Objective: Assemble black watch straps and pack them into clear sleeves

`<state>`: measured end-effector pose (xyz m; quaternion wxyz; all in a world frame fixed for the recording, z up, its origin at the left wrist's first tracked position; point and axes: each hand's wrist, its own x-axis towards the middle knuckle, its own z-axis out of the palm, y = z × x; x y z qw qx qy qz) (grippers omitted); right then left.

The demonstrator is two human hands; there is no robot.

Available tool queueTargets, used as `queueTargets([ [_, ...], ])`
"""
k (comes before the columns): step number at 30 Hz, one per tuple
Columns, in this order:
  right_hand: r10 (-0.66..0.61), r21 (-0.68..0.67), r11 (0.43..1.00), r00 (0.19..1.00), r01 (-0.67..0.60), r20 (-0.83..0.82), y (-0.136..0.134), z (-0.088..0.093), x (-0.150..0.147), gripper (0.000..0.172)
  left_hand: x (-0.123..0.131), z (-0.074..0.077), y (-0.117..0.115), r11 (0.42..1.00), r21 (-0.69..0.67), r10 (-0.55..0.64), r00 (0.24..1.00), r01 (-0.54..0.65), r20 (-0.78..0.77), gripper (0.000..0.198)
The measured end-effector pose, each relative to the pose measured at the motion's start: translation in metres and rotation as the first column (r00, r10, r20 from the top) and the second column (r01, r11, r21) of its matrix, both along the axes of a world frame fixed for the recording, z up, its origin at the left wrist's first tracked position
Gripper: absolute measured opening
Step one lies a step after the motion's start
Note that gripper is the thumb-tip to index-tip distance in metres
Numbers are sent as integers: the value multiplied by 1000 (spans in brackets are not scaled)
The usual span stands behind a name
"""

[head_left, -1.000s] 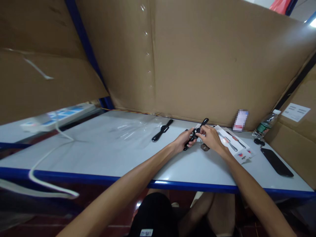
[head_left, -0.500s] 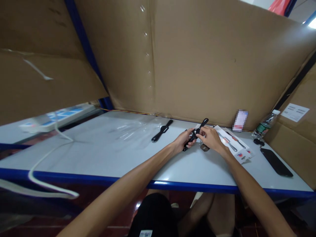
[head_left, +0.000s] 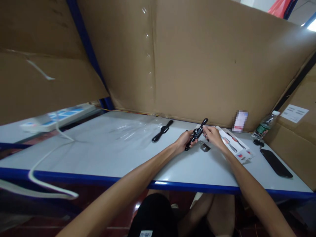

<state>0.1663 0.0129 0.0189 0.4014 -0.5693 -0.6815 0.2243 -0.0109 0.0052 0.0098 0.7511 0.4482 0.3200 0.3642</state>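
Observation:
My left hand (head_left: 185, 139) is closed around a black spokeshave (head_left: 197, 132), held at a slant above the table with one handle pointing up and away. Beside its upper handle is my right hand (head_left: 212, 135), fingers curled in a pinch; whatever they hold is too small to make out. Below the right hand a small dark metal blade (head_left: 205, 147) with a slot lies flat on the table. A second black spokeshave (head_left: 162, 131) rests on the table, left of my hands.
Printed packaging (head_left: 233, 143) showing spokeshaves lies right of my hands. Farther right are a water bottle (head_left: 265, 125), small black round items (head_left: 258, 142) and a dark phone (head_left: 276, 163). Clear plastic wrap (head_left: 138, 130) lies left. Cardboard (head_left: 192, 62) walls off the back.
My right hand has moved slightly right, off the middle of the spokeshave, uncovering its body. The small blade on the table shows more fully now.

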Motion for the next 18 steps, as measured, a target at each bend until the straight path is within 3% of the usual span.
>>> queueTargets([
  [4, 108, -114, 986, 988, -121, -109, -3, -1, -6, 35, 2, 0, -4, 998, 64, 2, 1000, -1, -19, 35],
  [8, 91, -167, 971, 914, -169, -396, -6, 11, -7, 26, 2, 4, -4, 991, 125, -44, 999, 44, -2, 46],
  [10, 21, -174, 977, 862, -125, -506, -5, 20, 1, 20, -1, 6, 0, 982, 191, 18, 1000, -13, -20, 52],
  [12, -67, -177, 984, 840, -35, -539, -1, 28, 14, 17, -6, 6, 7, 942, 303, 192, 972, -144, -133, 49],
  [13, -102, -183, 983, 845, 5, -524, 2, 30, 21, 15, -10, 6, 10, 898, 389, 309, 925, -207, -220, 44],
  [15, -153, -183, 980, 879, 77, -451, 7, 31, 37, 14, -20, 4, 16, 758, 605, 542, 750, -242, -379, 29],
  [17, -164, -196, 975, 931, 103, -327, 13, 28, 51, 16, -30, 4, 20, 615, 772, 708, 544, -161, -451, 19],
  [18, -159, -227, 969, 953, 100, -258, 15, 26, 56, 19, -35, 4, 21, 571, 814, 755, 459, -110, -468, 18],
])
